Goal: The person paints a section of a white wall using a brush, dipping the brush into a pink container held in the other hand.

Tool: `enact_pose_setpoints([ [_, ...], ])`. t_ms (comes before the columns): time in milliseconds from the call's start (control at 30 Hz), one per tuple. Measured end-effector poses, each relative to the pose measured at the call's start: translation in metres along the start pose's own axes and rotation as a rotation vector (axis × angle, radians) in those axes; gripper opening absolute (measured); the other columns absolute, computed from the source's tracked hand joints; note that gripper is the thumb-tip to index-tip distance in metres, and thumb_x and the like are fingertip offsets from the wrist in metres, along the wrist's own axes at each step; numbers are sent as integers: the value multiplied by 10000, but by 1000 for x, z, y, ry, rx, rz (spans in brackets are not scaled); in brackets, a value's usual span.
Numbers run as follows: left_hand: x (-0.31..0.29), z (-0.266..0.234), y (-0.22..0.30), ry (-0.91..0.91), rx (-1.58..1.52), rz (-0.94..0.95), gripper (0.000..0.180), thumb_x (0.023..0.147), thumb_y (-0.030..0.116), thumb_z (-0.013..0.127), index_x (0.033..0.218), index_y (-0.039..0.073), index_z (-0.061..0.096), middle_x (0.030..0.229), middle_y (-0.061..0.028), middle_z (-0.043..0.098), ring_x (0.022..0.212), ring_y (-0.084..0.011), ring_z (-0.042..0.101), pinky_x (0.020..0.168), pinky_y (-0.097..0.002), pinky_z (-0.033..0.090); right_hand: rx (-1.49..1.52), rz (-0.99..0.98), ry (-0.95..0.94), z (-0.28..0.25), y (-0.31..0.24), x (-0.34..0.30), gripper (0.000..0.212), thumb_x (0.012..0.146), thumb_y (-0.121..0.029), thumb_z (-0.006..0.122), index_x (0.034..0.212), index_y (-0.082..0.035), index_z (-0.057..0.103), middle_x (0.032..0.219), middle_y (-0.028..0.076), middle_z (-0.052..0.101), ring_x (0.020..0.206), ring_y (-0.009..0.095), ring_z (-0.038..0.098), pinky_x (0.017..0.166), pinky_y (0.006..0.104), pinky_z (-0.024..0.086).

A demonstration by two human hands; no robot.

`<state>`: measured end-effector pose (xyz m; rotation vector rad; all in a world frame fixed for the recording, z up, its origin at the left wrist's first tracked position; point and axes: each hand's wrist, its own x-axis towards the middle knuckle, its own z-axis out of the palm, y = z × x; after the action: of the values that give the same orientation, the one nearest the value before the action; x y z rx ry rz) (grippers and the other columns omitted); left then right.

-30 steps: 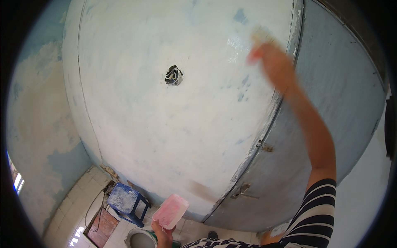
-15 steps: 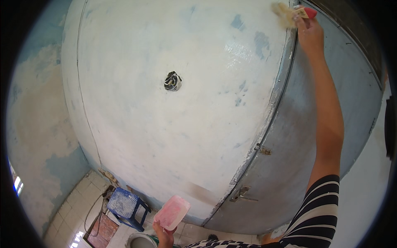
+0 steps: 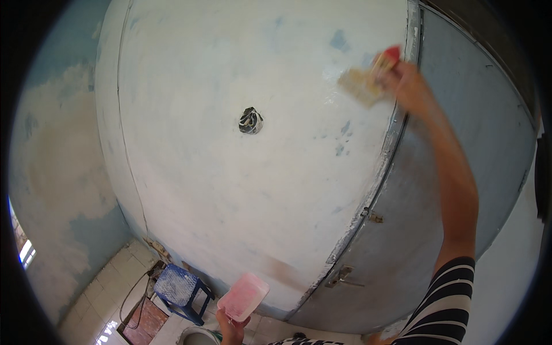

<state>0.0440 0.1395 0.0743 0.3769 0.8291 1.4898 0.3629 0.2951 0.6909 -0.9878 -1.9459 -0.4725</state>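
Note:
My right hand (image 3: pixel 403 83) is closed round a wide paintbrush (image 3: pixel 363 85) with a red-tipped handle and pale bristles. The brush is at the upper right of the whitish wall (image 3: pixel 218 190), close to the door frame, and looks blurred by motion. Wet, shiny streaks show on the wall beside the bristles. Low in the view, my left hand (image 3: pixel 231 328) grips a shallow pink-and-white plastic tray (image 3: pixel 244 296) by its near edge. Pinkish residue coats the inside of the tray.
A hole with loose wires (image 3: pixel 250 121) opens in the wall. At right stands a grey metal door (image 3: pixel 391 247) with a handle (image 3: pixel 343 277) and a latch. Below are a paint-spattered blue stool (image 3: pixel 179 287), a bucket (image 3: pixel 198 336) and a cable on the tiled floor.
My right hand has brought the brush down and left, from the top of the door frame onto the wall. The left hand with the tray stays low; the view has shifted slightly.

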Motion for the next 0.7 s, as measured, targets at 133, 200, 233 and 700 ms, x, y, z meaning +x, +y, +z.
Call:
enact_pose_setpoints([
  [133,-12,19,6,-83,-37,-16,660,870,598,412,1379,179,451,1296,-28,577,1100,-243,583,736,-438,461,-356,-145,382,-82,31,65,435,922,-407,619,1188,-64,651,894,166,706,800,247,694,753,358,543],
  [200,-14,16,7,-51,-37,-10,653,871,591,409,1377,180,453,1292,-28,578,1100,-240,583,737,-441,463,-331,-332,572,-74,15,63,281,947,-279,607,1185,-136,652,959,87,717,792,180,673,754,304,526],
  [233,-13,12,6,-18,-49,5,651,873,588,406,1377,179,453,1290,-30,578,1099,-242,584,736,-441,465,-414,-235,493,-60,14,55,276,934,-269,599,1152,-110,660,942,114,708,821,222,679,762,333,533],
  [700,-2,13,-3,-80,-135,-72,642,887,575,396,1386,173,445,1285,-47,577,1077,-261,589,713,-411,482,-155,-147,82,-3,-6,82,306,910,-220,649,1160,-45,650,969,96,713,862,172,676,793,321,532],
])
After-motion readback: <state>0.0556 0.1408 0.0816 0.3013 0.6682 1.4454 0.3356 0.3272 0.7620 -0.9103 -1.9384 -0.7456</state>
